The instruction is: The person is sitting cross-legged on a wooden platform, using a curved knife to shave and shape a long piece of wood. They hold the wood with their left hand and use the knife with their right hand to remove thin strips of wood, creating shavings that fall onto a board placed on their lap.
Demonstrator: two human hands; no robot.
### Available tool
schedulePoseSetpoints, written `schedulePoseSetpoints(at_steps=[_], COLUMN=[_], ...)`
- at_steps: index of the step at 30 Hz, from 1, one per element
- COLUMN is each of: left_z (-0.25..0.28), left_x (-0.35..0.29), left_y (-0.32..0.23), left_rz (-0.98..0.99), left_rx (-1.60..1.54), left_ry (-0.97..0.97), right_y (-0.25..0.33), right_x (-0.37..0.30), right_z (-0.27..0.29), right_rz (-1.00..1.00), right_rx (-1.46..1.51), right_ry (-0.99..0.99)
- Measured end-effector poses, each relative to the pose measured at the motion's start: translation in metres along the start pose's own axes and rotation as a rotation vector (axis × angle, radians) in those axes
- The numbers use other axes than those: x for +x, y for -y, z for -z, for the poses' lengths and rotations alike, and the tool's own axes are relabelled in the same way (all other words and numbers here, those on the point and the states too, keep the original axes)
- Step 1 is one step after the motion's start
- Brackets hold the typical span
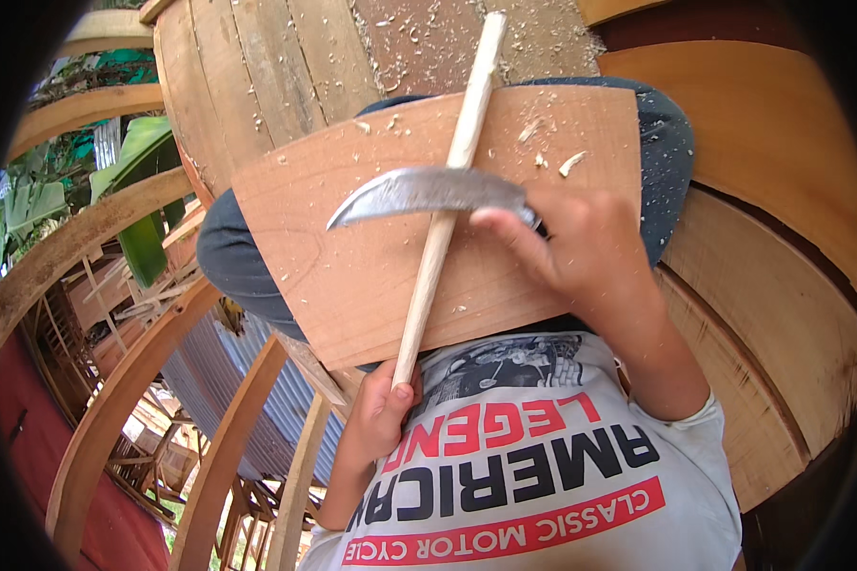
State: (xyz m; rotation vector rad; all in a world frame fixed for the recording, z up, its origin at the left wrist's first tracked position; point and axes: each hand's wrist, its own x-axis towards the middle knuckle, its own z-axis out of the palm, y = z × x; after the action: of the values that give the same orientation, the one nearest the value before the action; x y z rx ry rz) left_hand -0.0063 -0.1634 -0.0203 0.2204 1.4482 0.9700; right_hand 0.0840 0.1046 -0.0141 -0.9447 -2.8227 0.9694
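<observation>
My left hand (383,411) is closed around the near end of a pale wooden stick (434,255), close to my shirt. The stick slants away from me across a flat wooden board (352,285) resting on my lap, and its far end reaches past the board's far edge. My right hand (581,238) grips a knife with a curved metal blade (419,193); its handle is mostly hidden in my fingers. The blade lies across the middle of the stick, with its tip pointing left.
Wood shavings (569,165) dot the board, my dark trousers (243,262) and the plank floor (257,81) beyond. Curved wooden railing bars (229,447) stand at the left, with corrugated metal sheets (248,381) and green leaves behind them. Wooden panels (743,143) run along the right.
</observation>
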Motion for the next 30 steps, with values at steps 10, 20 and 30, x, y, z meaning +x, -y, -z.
schedulePoseSetpoints(at_steps=[10,20,30], left_z=[-0.006,-0.025,-0.047], left_x=[-0.034,-0.012,0.004], left_y=[-0.025,-0.101,-0.127], left_rz=[0.045,-0.334,-0.477], left_rx=[0.356,0.704,0.767], left_ry=[-0.255,-0.563,-0.582], right_y=[-0.035,-0.016,-0.029], right_x=[-0.003,-0.014,-0.012], right_z=[0.039,0.021,0.049], right_rz=[-0.192,0.290,0.259], right_rx=[0.185,0.403,0.071], right_ry=[-0.243,-0.257,-0.410])
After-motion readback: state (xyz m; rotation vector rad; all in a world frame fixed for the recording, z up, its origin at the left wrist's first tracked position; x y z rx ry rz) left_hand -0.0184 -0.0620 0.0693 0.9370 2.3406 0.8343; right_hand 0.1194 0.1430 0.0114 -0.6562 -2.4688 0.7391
